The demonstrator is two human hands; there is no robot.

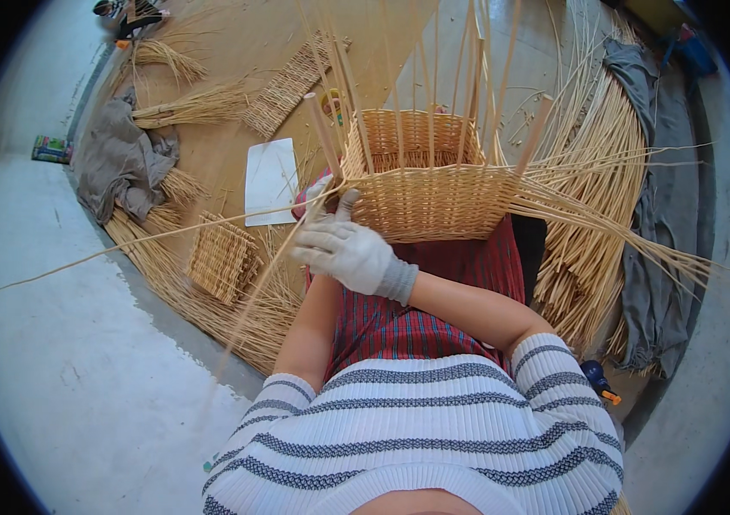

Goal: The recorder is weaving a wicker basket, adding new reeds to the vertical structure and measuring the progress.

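A half-woven wicker basket rests on my lap, its upright stakes rising from the walls. Thick wooden posts stand at its near corners, one of them the left post. My left hand, gloved and mostly hidden behind the right, is closed at the near left corner. In a white glove, my right hand reaches across my left forearm, thumb up against the basket wall. Its fingers are closed on a willow strand, which trails down to the left and is blurred. Another long strand sticks out leftward from that corner.
Loose rods lie in a large bundle at right beside grey cloth. More strands fan out from the basket's right side. On the left are woven panels, a white sheet, grey cloth and further bundles.
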